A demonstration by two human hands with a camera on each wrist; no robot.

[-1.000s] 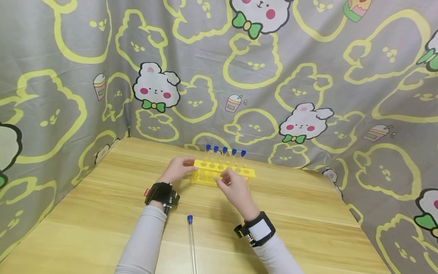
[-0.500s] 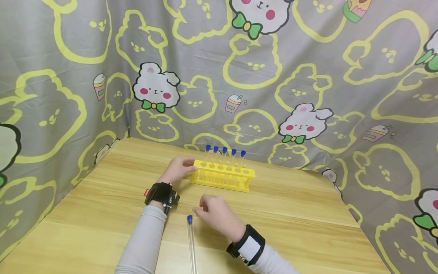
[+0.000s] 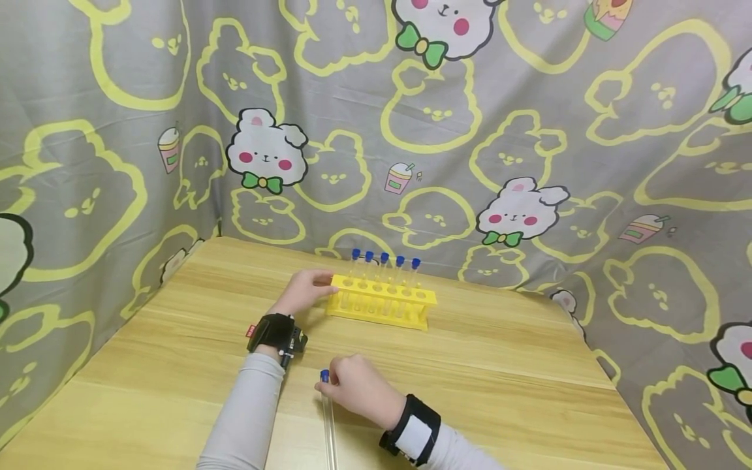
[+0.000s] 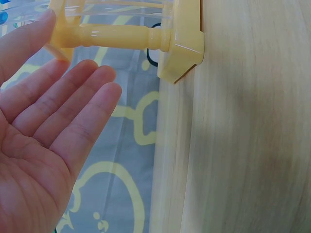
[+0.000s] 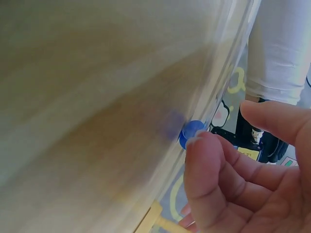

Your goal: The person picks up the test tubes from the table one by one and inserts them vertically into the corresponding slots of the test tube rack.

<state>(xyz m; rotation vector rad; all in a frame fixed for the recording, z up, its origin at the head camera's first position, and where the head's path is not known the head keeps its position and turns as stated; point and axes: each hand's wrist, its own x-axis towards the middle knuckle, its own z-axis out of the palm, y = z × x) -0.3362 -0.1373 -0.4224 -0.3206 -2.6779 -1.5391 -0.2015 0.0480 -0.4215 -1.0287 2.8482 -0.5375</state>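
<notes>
Test tube point(image 3: 327, 418) with blue cap is lying on the bench point(image 3: 517, 365), right hand point(image 3: 355, 390) touching its capped end, grip unclear; left hand point(image 3: 302, 289) is resting against the yellow rack point(image 3: 382, 301). Left wrist: fingers point(image 4: 73, 102) lying straight, holding nothing. Right wrist: curled fingers point(image 5: 209, 174) sitting by the cap point(image 5: 190, 132).

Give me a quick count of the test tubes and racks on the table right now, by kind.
Blue-capped tubes standing in the rack: 5
Blue-capped tube lying on the table: 1
Yellow rack: 1
Total: 7 things. The left hand touches the rack's end; the right hand is at the loose tube's cap.
</notes>
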